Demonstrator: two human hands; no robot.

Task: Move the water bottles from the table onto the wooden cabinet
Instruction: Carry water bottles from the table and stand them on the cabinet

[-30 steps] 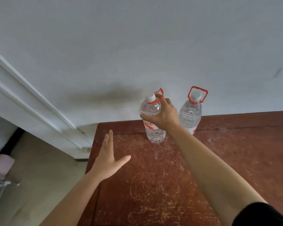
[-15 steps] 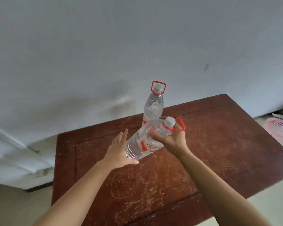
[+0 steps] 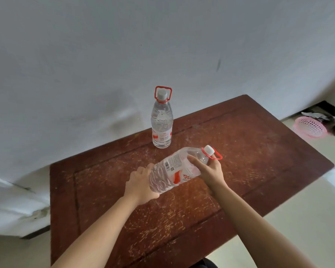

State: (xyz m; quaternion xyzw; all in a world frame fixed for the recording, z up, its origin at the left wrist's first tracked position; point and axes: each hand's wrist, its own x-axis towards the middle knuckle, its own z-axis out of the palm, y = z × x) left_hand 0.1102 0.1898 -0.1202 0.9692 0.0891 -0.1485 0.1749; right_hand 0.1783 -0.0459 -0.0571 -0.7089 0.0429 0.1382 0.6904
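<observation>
I hold a clear water bottle [image 3: 177,169] with a red label, white cap and red carry ring tilted on its side above the scratched dark-red wooden table [image 3: 259,151]. My right hand [image 3: 211,172] grips its neck and shoulder, one finger through the ring. My left hand [image 3: 140,183] cups its base, fingers curled behind it and thumb beneath. A second bottle [image 3: 161,124] of the same kind stands upright on the table's far edge by the grey wall, apart from both hands.
A pink plastic basket [image 3: 309,127] lies on the pale floor to the right of the table, next to dark clutter [image 3: 325,115]. White door trim [image 3: 14,207] runs along the left. No wooden cabinet is in view.
My right hand lifted the nearer bottle off the table and tipped it sideways; my left hand, open before, came in and took its base. The view swung right and pulled back.
</observation>
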